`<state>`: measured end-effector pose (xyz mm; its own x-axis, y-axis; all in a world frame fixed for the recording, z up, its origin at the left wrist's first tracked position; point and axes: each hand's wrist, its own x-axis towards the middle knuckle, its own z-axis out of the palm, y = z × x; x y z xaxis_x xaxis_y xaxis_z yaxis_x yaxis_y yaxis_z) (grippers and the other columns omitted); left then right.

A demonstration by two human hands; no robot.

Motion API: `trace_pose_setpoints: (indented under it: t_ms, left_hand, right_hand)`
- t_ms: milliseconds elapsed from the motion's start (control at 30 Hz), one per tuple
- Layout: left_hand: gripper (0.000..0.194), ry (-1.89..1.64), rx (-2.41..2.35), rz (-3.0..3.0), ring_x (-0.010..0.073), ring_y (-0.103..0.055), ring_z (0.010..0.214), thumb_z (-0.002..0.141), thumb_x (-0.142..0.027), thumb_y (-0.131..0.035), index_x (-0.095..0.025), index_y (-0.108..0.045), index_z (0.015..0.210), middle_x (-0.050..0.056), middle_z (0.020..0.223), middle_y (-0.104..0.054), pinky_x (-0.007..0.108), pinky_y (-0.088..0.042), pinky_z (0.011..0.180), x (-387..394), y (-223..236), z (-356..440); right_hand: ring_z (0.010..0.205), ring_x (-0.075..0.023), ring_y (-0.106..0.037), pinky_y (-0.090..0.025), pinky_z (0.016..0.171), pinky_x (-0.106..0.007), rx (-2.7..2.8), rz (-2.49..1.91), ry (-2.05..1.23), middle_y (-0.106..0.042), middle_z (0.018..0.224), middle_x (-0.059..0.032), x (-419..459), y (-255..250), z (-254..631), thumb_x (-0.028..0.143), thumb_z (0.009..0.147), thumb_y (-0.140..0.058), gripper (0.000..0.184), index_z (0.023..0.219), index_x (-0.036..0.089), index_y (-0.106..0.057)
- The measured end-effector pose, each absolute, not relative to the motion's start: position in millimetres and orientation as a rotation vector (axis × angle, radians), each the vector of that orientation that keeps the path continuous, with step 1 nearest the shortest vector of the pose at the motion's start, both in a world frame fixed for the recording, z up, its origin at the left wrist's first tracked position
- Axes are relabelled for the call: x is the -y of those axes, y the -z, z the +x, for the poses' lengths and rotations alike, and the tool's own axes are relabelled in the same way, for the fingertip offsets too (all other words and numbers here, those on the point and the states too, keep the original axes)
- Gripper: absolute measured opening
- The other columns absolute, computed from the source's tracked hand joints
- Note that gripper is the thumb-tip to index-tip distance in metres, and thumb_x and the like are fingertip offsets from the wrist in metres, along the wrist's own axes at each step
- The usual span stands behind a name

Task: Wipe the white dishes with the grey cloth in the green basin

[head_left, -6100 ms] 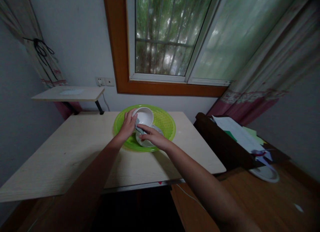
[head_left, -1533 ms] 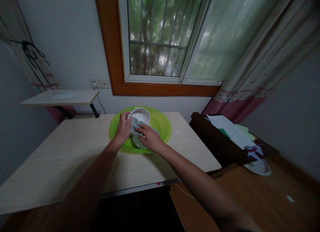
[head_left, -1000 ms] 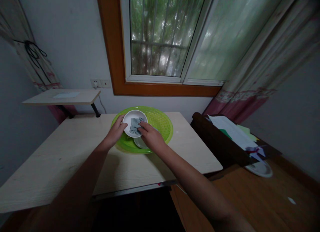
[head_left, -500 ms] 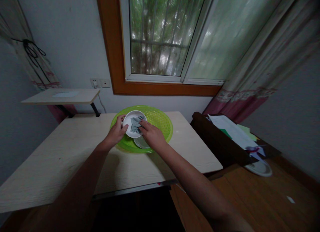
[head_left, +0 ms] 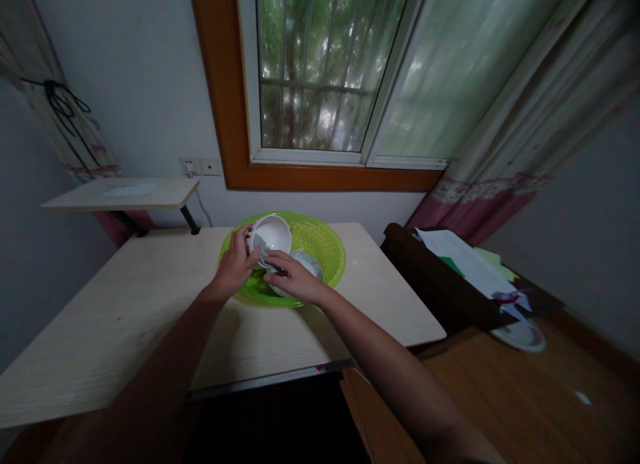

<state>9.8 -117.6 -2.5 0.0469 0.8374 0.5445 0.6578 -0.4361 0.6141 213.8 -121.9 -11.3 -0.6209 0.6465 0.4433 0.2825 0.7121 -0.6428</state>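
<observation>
My left hand [head_left: 235, 264] grips a small white bowl [head_left: 273, 232] by its rim and holds it tilted over a round green basket [head_left: 325, 247] on a pale wooden table [head_left: 125, 317]. My right hand [head_left: 293, 277] is closed on a grey cloth [head_left: 265, 259] pressed against the bowl's outer, lower side; only a corner of the cloth shows between the hands. Under my right hand, inside the basket, lies another white dish [head_left: 306, 263].
A small side shelf [head_left: 120, 194] sticks out from the wall at the left. To the right stands a dark wooden piece of furniture [head_left: 435, 277] with papers [head_left: 465, 261] on it, and a white plate [head_left: 520, 336] lies on the wooden floor. A window is behind the table.
The bowl has tipped from facing up to tilted on its side. My right hand and the cloth have moved from inside the bowl to its underside.
</observation>
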Motion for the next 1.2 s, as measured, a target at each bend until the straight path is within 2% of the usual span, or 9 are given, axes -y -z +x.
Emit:
trace_pose_setpoints:
  t_ms: [133,267,400,567,667,833,1000,1100,1200]
  left_hand:
    - [0.058,-1.346,-1.515,2.111,0.0292,-0.055,0.124,0.096,-0.049,-0.044,-0.021,-0.036,0.146,0.017,0.141,-0.05,0.049,-0.047,0.105,121,-1,17]
    - [0.059,-1.317,-1.475,2.09,0.0306,-0.052,0.128,0.096,-0.05,-0.04,-0.018,-0.037,0.146,0.018,0.141,-0.049,0.052,-0.042,0.11,118,1,16]
    - [0.058,-1.268,-1.441,2.088,0.031,-0.048,0.134,0.097,-0.049,-0.038,-0.017,-0.037,0.145,0.018,0.144,-0.047,0.053,-0.037,0.115,114,4,14]
    - [0.057,-1.263,-1.43,2.029,0.0301,-0.047,0.136,0.097,-0.049,-0.037,-0.017,-0.037,0.145,0.018,0.146,-0.047,0.051,-0.035,0.117,112,6,12]
    - [0.056,-1.297,-1.419,2.014,0.0288,-0.045,0.138,0.098,-0.049,-0.037,-0.017,-0.038,0.144,0.017,0.147,-0.047,0.05,-0.033,0.119,110,8,9]
    - [0.054,-1.331,-1.374,2.004,0.0267,-0.045,0.138,0.098,-0.049,-0.038,-0.018,-0.04,0.143,0.016,0.144,-0.049,0.047,-0.034,0.119,106,13,6]
    - [0.053,-1.341,-1.365,1.964,0.0262,-0.047,0.136,0.099,-0.05,-0.036,-0.018,-0.043,0.14,0.015,0.143,-0.051,0.047,-0.034,0.119,107,10,8]
    - [0.052,-1.314,-1.388,1.953,0.0266,-0.049,0.134,0.099,-0.05,-0.034,-0.018,-0.045,0.138,0.015,0.141,-0.052,0.047,-0.036,0.117,108,8,8]
    - [0.052,-1.295,-1.403,1.949,0.0276,-0.05,0.133,0.099,-0.051,-0.033,-0.018,-0.046,0.137,0.015,0.141,-0.053,0.048,-0.037,0.117,106,9,7]
  right_hand:
    - [0.139,-0.0226,-0.048,-0.036,0.119,-0.048,2.295,-0.58,-0.656,-0.051,0.149,-0.0107,122,5,225,0.032,0.1,-0.055,0.044,0.143,0.024,-0.056]
    - [0.134,-0.0229,-0.053,-0.042,0.115,-0.043,2.514,-0.689,-0.378,-0.053,0.149,-0.011,127,-5,241,0.034,0.104,-0.046,0.042,0.142,0.021,-0.057]
    - [0.128,-0.0261,-0.06,-0.047,0.109,-0.043,2.579,-0.917,-0.012,-0.059,0.143,-0.0118,125,-15,252,0.041,0.105,-0.042,0.042,0.129,0.019,-0.068]
    - [0.144,-0.0292,-0.044,-0.047,0.107,-0.048,2.54,-0.988,0.223,-0.051,0.152,-0.0152,123,-14,249,0.044,0.104,-0.046,0.042,0.131,0.018,-0.064]
    - [0.143,-0.0284,-0.046,-0.047,0.109,-0.046,2.523,-0.986,0.139,-0.053,0.15,-0.0148,127,-9,242,0.046,0.104,-0.044,0.044,0.133,0.017,-0.064]
    - [0.134,-0.0233,-0.055,-0.041,0.117,-0.04,2.517,-0.835,-0.242,-0.059,0.143,-0.0144,134,-6,232,0.043,0.106,-0.041,0.047,0.135,0.014,-0.064]
    - [0.14,-0.021,-0.05,-0.037,0.121,-0.044,2.441,-0.729,-0.595,-0.053,0.151,-0.0094,130,-7,230,0.043,0.103,-0.051,0.043,0.14,0.023,-0.06]
    - [0.137,-0.0198,-0.053,-0.038,0.119,-0.044,2.421,-0.688,-0.684,-0.057,0.148,-0.0079,124,-5,233,0.041,0.101,-0.055,0.038,0.135,0.025,-0.064]
    - [0.127,-0.0179,-0.061,-0.044,0.114,-0.038,2.422,-0.689,-0.615,-0.066,0.136,-0.0076,119,-5,236,0.041,0.103,-0.052,0.034,0.124,0.023,-0.072]
